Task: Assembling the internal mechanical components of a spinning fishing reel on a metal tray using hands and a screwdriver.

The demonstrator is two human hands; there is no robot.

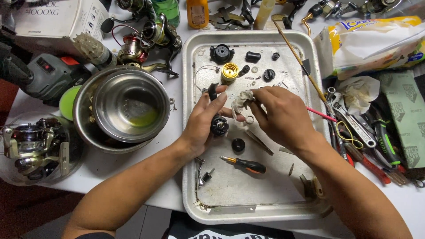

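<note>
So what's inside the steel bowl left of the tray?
The steel bowl holds a thin pool of yellow-green liquid at the bottom, nothing else visible. It sits nested in a larger bowl, whose contents are mostly covered.

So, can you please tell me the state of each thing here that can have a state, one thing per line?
left hand: gripping a black reel part
right hand: pinching a crumpled white tissue
metal tray: flat on the table, small parts spread on it
screwdriver: lying loose on the tray
gold spool: lying apart on the tray
steel bowls: nested, greenish liquid in the inner one
</note>
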